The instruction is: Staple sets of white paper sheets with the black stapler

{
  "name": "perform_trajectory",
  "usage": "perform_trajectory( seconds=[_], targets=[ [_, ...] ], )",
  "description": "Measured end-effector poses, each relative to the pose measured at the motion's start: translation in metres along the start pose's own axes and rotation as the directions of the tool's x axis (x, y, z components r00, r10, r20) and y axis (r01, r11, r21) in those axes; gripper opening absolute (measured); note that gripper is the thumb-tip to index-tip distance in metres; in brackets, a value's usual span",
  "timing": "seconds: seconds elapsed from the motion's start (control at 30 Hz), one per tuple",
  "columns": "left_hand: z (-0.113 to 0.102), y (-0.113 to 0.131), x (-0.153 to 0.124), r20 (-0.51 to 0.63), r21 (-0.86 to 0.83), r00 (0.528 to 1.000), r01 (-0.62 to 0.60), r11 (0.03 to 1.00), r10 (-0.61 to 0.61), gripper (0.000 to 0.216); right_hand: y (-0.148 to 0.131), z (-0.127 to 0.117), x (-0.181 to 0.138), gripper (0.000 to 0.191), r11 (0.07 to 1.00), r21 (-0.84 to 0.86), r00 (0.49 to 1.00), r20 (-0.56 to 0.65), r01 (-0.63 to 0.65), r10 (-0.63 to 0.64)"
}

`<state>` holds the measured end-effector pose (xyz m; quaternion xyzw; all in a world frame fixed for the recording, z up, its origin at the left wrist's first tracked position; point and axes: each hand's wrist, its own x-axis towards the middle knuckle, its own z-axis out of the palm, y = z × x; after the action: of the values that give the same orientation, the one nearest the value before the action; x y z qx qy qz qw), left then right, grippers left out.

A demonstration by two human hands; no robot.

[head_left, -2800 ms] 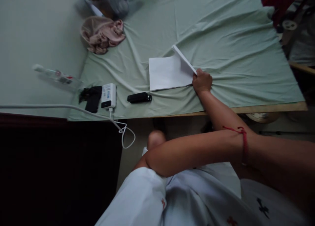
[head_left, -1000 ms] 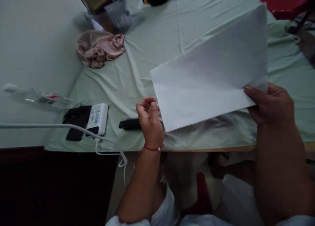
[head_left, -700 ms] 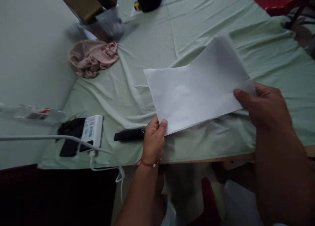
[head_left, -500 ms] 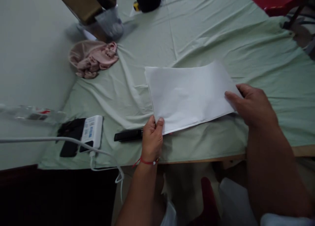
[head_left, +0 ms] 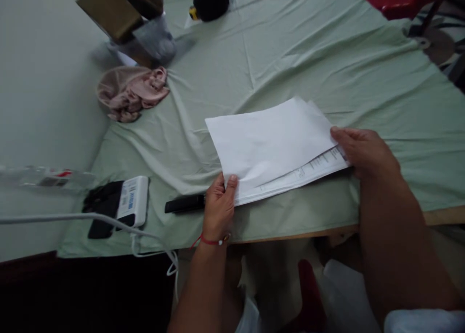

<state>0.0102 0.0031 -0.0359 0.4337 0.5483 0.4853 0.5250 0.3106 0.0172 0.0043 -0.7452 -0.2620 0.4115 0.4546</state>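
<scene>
Gripping, with the left hand (head_left: pixel 220 203), the near left corner of a blank, white, rectangular paper sheet (head_left: pixel 269 139) and of the white paper stack with dark print (head_left: pixel 323 162) under it, pressing from above with the thumb. Gripping the opposite short end with the right hand (head_left: pixel 363 148), also closed on paper.

Spanning the gap between both grips, with the long axis running from the left grip rightward and a little away. Skewed against each other, baring a printed strip along the near long edge. Just outside the left grip, a long, narrow, black stapler-shaped object (head_left: pixel 184 204), lying roughly end-on to that hand and far nearer to it than to the right.

Hidden: the fingers beneath the paper at both grips, and the inner end of the stapler-shaped object behind the left hand. Too small to read: the print. Hard to make out: a dark patch (head_left: pixel 349 171) under the paper beside the right grip, perhaps shadow. Cannot tell whether resting on the pale green, wrinkled cloth (head_left: pixel 290 219) or held just above. Cut off, far left of the left grip: a clear plastic bottle with a red-marked label (head_left: pixel 47 177).
</scene>
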Motion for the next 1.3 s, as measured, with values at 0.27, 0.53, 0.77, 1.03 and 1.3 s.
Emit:
perform_trajectory(
  seconds=[0.27, 0.53, 0.77, 1.03, 1.3],
  targets=[
    [-0.005, -0.006, 0.002, -0.092, -0.026, 0.995, 0.031, 0.999, -0.033, 0.048, 0.01, -0.012, 0.006, 0.02, 0.968, -0.209, 0.989, 0.067, 0.14, -0.129],
    [0.001, -0.008, 0.006, -0.144, 0.01, 0.989, -0.018, 1.0, 0.02, 0.034, 0.021, -0.004, 0.015, 0.018, 0.779, -0.546, 0.914, -0.057, 0.308, -0.401],
    [0.004, -0.007, 0.006, -0.121, 0.032, 0.991, -0.046, 0.998, 0.05, 0.027, 0.018, 0.001, 0.012, 0.026, 0.722, -0.644, 0.92, -0.071, 0.253, -0.385],
    [0.005, -0.006, 0.007, -0.129, -0.011, 0.992, -0.01, 1.0, 0.008, 0.02, 0.016, -0.002, 0.012, 0.015, 0.673, -0.698, 0.938, -0.003, 0.247, -0.348],
    [-0.006, 0.004, 0.014, -0.096, -0.117, 0.995, 0.018, 0.993, -0.03, 0.028, 0.009, -0.023, 0.006, 0.015, 0.778, -0.541, 0.945, 0.247, 0.319, -0.216]
  ],
)
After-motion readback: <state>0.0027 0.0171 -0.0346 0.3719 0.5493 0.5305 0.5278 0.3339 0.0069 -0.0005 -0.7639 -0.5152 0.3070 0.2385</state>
